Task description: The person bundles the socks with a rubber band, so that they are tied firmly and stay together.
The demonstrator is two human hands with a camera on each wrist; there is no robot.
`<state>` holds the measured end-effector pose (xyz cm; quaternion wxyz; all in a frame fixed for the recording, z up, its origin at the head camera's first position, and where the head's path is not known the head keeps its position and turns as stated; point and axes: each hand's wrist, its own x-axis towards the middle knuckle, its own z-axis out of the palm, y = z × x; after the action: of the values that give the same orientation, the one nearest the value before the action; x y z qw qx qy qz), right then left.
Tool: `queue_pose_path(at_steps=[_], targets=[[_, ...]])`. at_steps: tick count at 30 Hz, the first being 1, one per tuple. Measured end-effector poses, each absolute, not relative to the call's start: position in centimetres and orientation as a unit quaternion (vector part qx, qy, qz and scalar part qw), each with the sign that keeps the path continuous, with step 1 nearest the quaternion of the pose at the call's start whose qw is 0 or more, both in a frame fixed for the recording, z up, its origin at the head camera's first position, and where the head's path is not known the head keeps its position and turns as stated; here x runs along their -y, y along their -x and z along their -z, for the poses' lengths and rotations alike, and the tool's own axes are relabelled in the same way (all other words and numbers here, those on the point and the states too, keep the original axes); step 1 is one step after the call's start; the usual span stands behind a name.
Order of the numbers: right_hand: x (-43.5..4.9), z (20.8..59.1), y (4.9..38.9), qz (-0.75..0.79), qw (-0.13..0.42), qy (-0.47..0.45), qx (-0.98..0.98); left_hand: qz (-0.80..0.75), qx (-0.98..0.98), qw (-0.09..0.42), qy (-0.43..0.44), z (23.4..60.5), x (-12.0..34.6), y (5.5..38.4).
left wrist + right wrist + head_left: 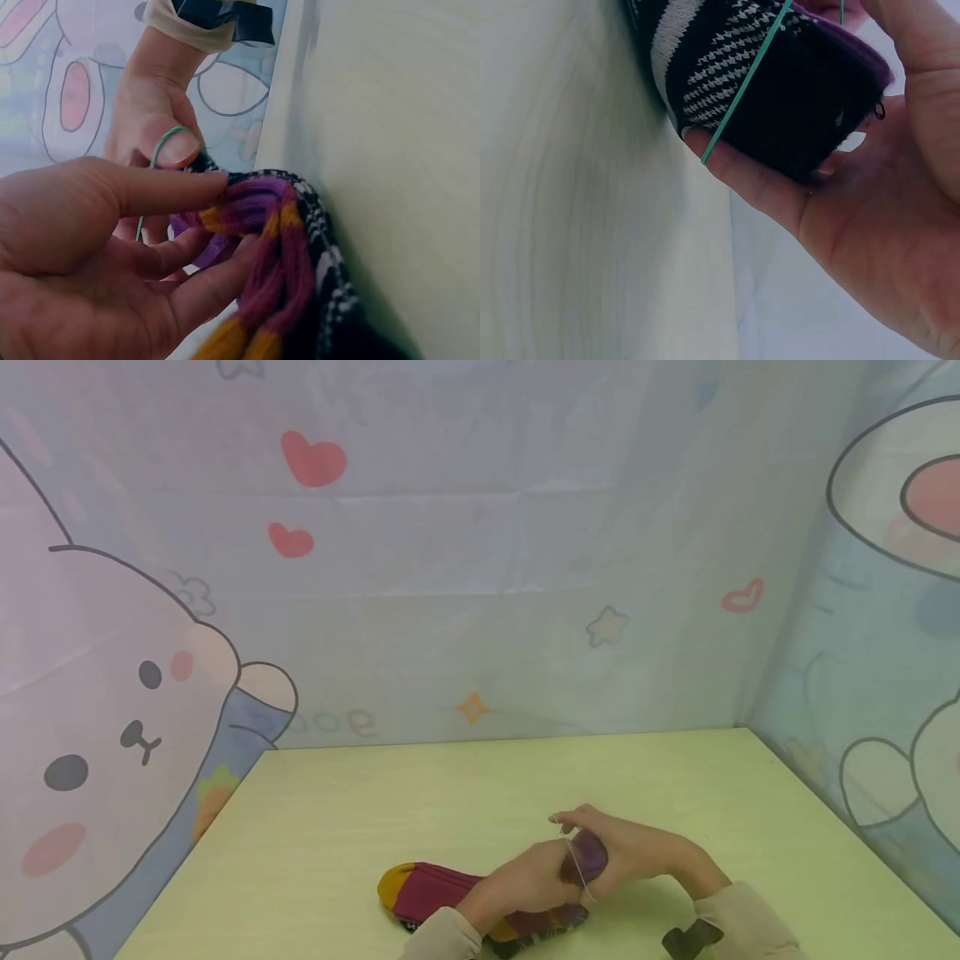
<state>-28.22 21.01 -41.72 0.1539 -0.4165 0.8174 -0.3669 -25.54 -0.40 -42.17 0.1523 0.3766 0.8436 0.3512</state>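
A pair of maroon socks (431,893) with mustard toes lies along the table, its cuff end lifted. In the left wrist view the purple-lined ribbed cuffs (274,255) show, with black-and-white knit outside. My left hand (528,881) holds the socks near the cuffs, thumb above and fingers underneath. Around the cuff end, my right hand (630,847) spreads its thumb and fingers and holds a thin rubber band (573,856) stretched between them. The right wrist view shows the green band (742,88) crossing the black cuff (802,112), with a finger beneath the sock.
The pale yellow table (360,802) extends behind and to both sides of the hands. A printed fabric backdrop (450,652) rises at its back edge and right side. A dark strap piece (692,937) sits at the right wrist.
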Motion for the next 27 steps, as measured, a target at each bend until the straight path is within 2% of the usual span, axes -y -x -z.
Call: queue_pose_path(at_steps=[3, 7, 15, 19, 27], targets=[[-21.01, 42.01, 28.26, 0.357, 0.149, 0.425, -0.818, -0.366, -0.832, 0.187, -0.373, 42.18, 0.53, 25.81], [-21.02, 42.16, 28.33, 0.348, 0.155, 0.420, -0.824, -0.384, -0.829, 0.208, -0.350, 41.94, 0.60, 25.73], [-21.23, 42.37, 28.22, 0.349, 0.171, 0.415, -0.823, -0.454, -0.822, 0.201, -0.278, 42.42, 0.62, 25.43], [-21.22, 42.46, 28.12, 0.353, 0.182, 0.414, -0.819, -0.444, -0.844, 0.171, -0.248, 42.72, 0.56, 25.33], [-21.49, 42.37, 28.20, 0.345, 0.195, 0.397, -0.828, -0.398, -0.867, 0.136, -0.268, 42.56, 0.46, 25.27]])
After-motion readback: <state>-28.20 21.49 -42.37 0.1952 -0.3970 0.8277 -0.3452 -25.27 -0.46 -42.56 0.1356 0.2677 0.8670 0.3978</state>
